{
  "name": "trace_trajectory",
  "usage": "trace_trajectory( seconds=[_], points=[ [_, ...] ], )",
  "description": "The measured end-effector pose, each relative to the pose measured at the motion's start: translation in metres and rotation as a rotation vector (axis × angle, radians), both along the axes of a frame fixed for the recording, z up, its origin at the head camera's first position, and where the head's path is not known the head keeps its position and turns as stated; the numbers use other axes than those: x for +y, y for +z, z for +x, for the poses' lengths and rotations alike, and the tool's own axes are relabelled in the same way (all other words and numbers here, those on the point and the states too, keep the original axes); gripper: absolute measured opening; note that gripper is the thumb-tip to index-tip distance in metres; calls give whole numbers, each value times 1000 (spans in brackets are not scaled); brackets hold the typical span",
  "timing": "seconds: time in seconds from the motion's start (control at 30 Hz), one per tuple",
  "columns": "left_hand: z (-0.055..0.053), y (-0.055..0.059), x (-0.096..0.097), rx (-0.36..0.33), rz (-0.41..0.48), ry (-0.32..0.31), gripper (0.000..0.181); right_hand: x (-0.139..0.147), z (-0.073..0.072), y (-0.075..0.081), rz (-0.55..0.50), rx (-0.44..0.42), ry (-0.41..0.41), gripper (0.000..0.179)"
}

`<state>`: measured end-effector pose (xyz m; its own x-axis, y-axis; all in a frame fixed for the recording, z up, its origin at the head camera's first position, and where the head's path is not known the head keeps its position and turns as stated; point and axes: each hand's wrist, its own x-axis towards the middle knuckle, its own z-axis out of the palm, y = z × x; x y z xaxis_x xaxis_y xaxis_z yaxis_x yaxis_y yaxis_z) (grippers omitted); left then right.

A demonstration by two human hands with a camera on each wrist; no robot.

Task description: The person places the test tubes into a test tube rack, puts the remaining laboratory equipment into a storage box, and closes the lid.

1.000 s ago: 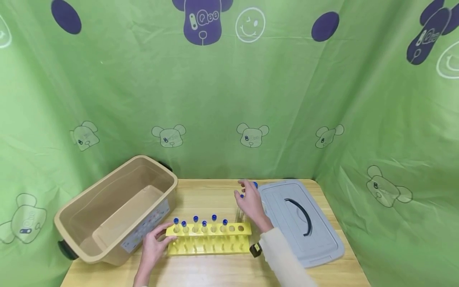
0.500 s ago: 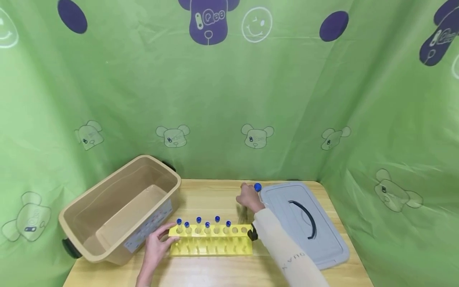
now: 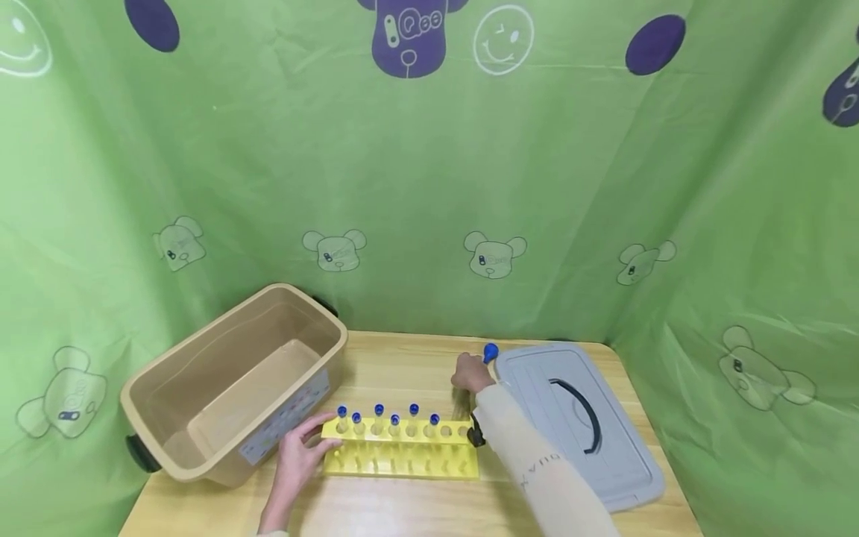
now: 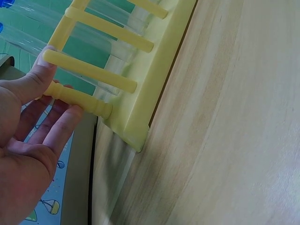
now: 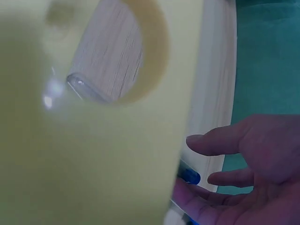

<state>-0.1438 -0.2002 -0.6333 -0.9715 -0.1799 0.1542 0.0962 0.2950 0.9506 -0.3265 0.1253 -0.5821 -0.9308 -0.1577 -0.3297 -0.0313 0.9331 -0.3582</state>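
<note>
The yellow test tube rack (image 3: 401,468) stands near the middle of the table, with several blue-capped clear test tubes (image 3: 379,409) upright in its holes. Its two rightmost holes hold no tube. At its left end, my left hand (image 3: 297,453) grips the rack, thumb and fingers round the end post (image 4: 84,101). Behind the right end reaches my right hand (image 3: 472,372). In the right wrist view its thumb and fingers are spread apart beside the blue cap (image 5: 190,176) of a tube lying behind the rack. The rack's top partly hides those fingertips.
A tan storage box (image 3: 341,344) with black handles stands on the left. The grey lid (image 3: 537,388) with a black handle lies flat on the right. A blue rubber bulb (image 3: 491,350) sits at the back, by the lid's corner. A green curtain encloses the table.
My right hand has lowered behind the rack, its fingers going from raised to pointing down at the table. My left hand has kept its grip on the rack. The head view has shifted slightly.
</note>
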Motion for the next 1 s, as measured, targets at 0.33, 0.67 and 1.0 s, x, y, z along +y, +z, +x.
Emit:
trace_trajectory(
  seconds=[0.33, 0.67, 1.0],
  points=[
    [-5, -2, -1, 2, -58, 10, 49, -5, -11, -12, 28, 63, 19, 27],
    [-3, -4, 0, -26, -48, 1, 49, -10, -16, -24, 130, 93, -4, 6],
    [-4, -3, -3, -40, -22, 6, 50, -13, -15, -18, 71, 109, -39, 36]
  ],
)
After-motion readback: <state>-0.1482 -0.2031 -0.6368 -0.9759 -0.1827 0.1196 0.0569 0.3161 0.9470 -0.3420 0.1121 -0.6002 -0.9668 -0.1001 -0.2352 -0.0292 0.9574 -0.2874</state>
